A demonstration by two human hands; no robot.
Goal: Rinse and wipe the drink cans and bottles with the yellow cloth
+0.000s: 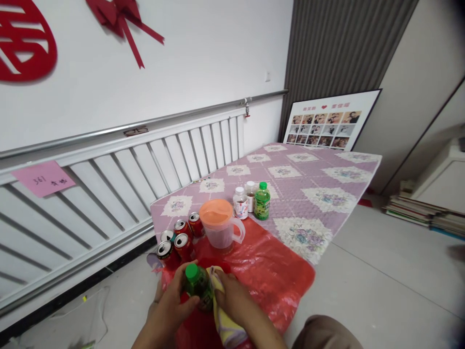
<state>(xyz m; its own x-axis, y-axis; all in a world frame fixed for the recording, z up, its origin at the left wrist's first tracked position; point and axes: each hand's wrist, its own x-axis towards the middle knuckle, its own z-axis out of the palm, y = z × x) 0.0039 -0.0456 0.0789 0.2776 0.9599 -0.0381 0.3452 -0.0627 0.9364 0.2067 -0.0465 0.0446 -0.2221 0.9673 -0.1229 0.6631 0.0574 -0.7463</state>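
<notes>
Dk.-green cyl. plastic btl. (204, 287): bright-green cap (192, 273). Yellow folded fabric cloth (225, 320): lilac edging. Red flat plastic sheet (269, 269): solid colour. Lilac fabric tablecloth (316, 175): repeating white panels w/ purple, blue & green floral motifs. Transl. rounded plastic pitcher (220, 235): orange lid (216, 212). Red cyl. metal cans (186, 248): silver tops; 1 more can (167, 236) teal. Pink rect. paper note (43, 178): blk. handwriting.

One head-worn view — from above, close, forward and down onto the table (286, 182)

Your bench (259, 182) wears a floral cloth (348, 182) and red sheet (271, 266), carrying five cans (186, 248), a lidded jug (219, 230) and, beside it, three bottles (262, 204).
</notes>
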